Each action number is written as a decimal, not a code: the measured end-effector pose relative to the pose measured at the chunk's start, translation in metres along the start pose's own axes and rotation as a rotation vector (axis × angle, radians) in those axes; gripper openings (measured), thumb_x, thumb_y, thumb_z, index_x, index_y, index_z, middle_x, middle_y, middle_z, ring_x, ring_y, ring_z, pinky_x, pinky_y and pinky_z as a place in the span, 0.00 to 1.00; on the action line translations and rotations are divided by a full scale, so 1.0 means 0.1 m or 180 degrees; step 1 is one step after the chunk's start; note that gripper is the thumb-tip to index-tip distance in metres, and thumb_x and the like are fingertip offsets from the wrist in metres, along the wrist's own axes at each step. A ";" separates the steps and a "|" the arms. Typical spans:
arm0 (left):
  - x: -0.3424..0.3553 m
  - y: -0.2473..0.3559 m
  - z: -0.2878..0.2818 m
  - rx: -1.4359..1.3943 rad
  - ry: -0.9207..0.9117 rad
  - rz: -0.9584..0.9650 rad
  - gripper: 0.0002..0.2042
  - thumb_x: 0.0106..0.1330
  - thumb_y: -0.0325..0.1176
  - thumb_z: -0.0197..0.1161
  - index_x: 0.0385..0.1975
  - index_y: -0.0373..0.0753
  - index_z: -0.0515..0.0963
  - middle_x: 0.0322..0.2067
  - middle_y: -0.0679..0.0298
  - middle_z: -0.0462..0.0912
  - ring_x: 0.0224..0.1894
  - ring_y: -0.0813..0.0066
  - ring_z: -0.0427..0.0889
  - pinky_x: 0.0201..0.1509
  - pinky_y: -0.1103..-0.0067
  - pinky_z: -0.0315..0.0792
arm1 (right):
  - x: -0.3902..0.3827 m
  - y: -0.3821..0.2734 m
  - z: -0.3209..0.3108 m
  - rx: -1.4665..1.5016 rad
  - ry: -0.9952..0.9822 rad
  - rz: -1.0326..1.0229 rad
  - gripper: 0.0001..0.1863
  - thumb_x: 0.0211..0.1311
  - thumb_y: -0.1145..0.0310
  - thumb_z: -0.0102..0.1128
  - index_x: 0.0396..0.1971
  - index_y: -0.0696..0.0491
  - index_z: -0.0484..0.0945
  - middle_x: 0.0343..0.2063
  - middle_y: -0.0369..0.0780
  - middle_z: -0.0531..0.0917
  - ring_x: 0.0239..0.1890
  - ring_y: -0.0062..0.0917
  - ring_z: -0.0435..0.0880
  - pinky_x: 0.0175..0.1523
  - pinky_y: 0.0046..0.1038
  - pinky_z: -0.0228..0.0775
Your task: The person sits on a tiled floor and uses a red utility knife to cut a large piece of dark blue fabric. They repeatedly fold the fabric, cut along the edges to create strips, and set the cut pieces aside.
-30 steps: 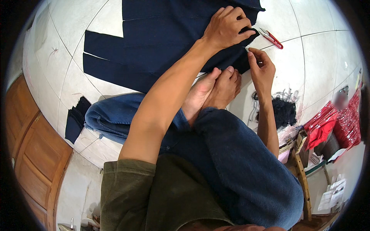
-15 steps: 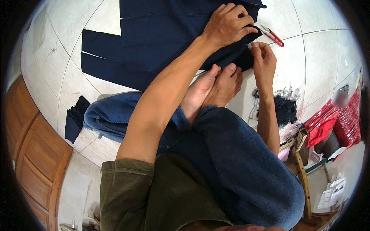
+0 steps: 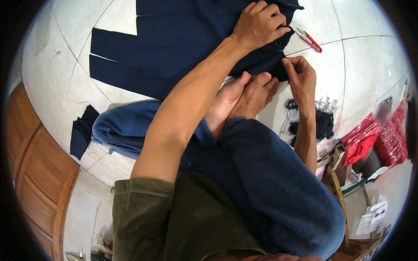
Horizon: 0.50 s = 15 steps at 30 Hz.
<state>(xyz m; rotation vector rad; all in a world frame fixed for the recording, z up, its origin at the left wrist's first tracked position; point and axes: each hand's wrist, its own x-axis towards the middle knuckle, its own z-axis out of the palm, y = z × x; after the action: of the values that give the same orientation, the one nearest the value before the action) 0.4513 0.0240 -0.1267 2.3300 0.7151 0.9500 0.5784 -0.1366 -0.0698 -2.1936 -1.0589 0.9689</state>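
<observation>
Head view, looking down over my crossed legs. I am sitting on the white tiled floor [image 3: 361, 65] in blue jeans [image 3: 278, 195], my bare feet [image 3: 244, 98] meeting just below the work. The dark navy fabric [image 3: 174, 48] is lying spread flat on the tiles ahead of me, reaching from the upper left across to both hands, its near edge touching my toes. My left hand [image 3: 260, 24] is pressing down on the fabric's upper right part, fingers curled and clenched over a bunched fold at the cloth's right edge. My right hand [image 3: 300, 78] is lying just below and to the right of it, at the fabric's lower right corner, fingertips pinching that edge between thumb and forefinger. The two hands are sitting close together, one above the other, with the cloth's right border running between them. Red-handled thread snips [image 3: 310, 40] are lying on the bare tile just beside the left hand's fingers, not held. A tangle of dark thread scraps [image 3: 320, 124] is lying beside my right forearm. A small navy offcut [image 3: 80, 135] is lying apart at the left.
</observation>
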 end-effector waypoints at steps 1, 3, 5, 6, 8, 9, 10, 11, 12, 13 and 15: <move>0.01 0.00 0.01 0.0036 -0.0040 -0.0034 0.09 0.64 0.38 0.71 0.33 0.39 0.83 0.35 0.61 0.79 0.40 0.61 0.78 0.45 0.68 0.74 | -0.06 0.02 0.02 -0.0067 0.0070 -0.0165 0.10 0.68 0.68 0.67 0.36 0.61 0.83 0.29 0.45 0.87 0.31 0.24 0.83 0.41 0.28 0.74; -0.07 -0.11 0.18 0.0240 0.0188 0.0065 0.10 0.58 0.43 0.74 0.31 0.44 0.84 0.33 0.67 0.80 0.39 0.66 0.79 0.44 0.69 0.74 | -0.12 0.01 0.06 -0.0063 0.0176 -0.0243 0.09 0.68 0.69 0.67 0.34 0.60 0.82 0.29 0.46 0.87 0.31 0.26 0.83 0.41 0.29 0.74; -0.08 -0.10 0.20 0.0410 0.0312 0.0074 0.11 0.56 0.45 0.76 0.28 0.47 0.84 0.32 0.70 0.80 0.38 0.68 0.80 0.43 0.70 0.75 | -0.16 0.01 0.09 -0.0044 0.0241 -0.0089 0.09 0.68 0.68 0.68 0.35 0.60 0.82 0.29 0.46 0.87 0.30 0.26 0.83 0.41 0.30 0.74; -0.09 -0.08 0.22 0.0457 0.0341 0.0031 0.11 0.56 0.44 0.76 0.28 0.47 0.83 0.32 0.71 0.80 0.37 0.68 0.80 0.43 0.70 0.75 | -0.16 0.01 0.11 -0.0035 0.0269 -0.0013 0.09 0.68 0.68 0.68 0.35 0.60 0.82 0.29 0.46 0.87 0.30 0.26 0.83 0.41 0.30 0.74; -0.09 -0.07 0.21 0.0437 0.0347 0.0078 0.10 0.56 0.44 0.75 0.27 0.47 0.83 0.32 0.71 0.80 0.37 0.68 0.80 0.42 0.70 0.76 | -0.15 0.12 0.14 0.0153 0.0219 0.0046 0.10 0.68 0.68 0.67 0.38 0.61 0.82 0.30 0.44 0.87 0.31 0.24 0.83 0.40 0.29 0.75; -0.08 -0.09 0.19 0.0384 0.0321 0.0167 0.11 0.57 0.45 0.75 0.27 0.48 0.83 0.32 0.71 0.80 0.37 0.68 0.80 0.42 0.70 0.76 | -0.14 0.15 0.16 0.0309 0.0191 0.0076 0.10 0.69 0.68 0.67 0.39 0.61 0.82 0.30 0.43 0.87 0.31 0.23 0.82 0.39 0.28 0.75; -0.10 -0.09 0.19 0.0335 0.0289 0.0222 0.11 0.57 0.45 0.75 0.27 0.48 0.83 0.32 0.71 0.80 0.36 0.68 0.80 0.41 0.70 0.76 | -0.14 0.14 0.18 0.0458 0.0132 0.0117 0.10 0.69 0.68 0.66 0.40 0.61 0.83 0.31 0.42 0.87 0.31 0.22 0.82 0.38 0.27 0.75; -0.10 -0.09 0.19 0.0311 0.0323 0.0244 0.11 0.57 0.46 0.75 0.27 0.48 0.84 0.32 0.71 0.80 0.36 0.68 0.80 0.41 0.70 0.76 | -0.12 0.13 0.17 0.0574 0.0133 0.0211 0.11 0.70 0.68 0.66 0.42 0.61 0.83 0.31 0.41 0.87 0.32 0.21 0.82 0.38 0.26 0.75; -0.09 -0.09 0.21 0.0286 0.0357 0.0267 0.11 0.57 0.46 0.75 0.27 0.48 0.84 0.32 0.71 0.80 0.36 0.68 0.80 0.41 0.70 0.76 | -0.08 0.09 0.13 0.0690 0.0136 0.0308 0.11 0.70 0.68 0.65 0.43 0.61 0.84 0.32 0.40 0.87 0.32 0.20 0.82 0.37 0.24 0.74; -0.08 -0.10 0.22 0.0260 0.0382 0.0312 0.11 0.58 0.47 0.75 0.28 0.48 0.84 0.32 0.71 0.80 0.36 0.68 0.80 0.41 0.70 0.76 | -0.05 0.05 0.12 0.0821 0.0157 0.0405 0.12 0.70 0.67 0.64 0.44 0.61 0.84 0.32 0.39 0.87 0.32 0.19 0.82 0.36 0.23 0.74; -0.12 -0.09 0.22 0.0277 0.0322 0.0266 0.12 0.59 0.48 0.74 0.29 0.48 0.84 0.32 0.70 0.80 0.39 0.68 0.80 0.43 0.69 0.75 | 0.01 0.11 0.08 0.0908 0.0155 0.0304 0.14 0.72 0.64 0.63 0.46 0.59 0.85 0.30 0.36 0.85 0.31 0.15 0.79 0.34 0.20 0.72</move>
<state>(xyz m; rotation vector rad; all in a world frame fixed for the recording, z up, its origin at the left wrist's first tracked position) 0.4576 0.0176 -0.1513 2.4181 0.7169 1.1006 0.5776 -0.1406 -0.0827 -2.0350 -0.7479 1.0332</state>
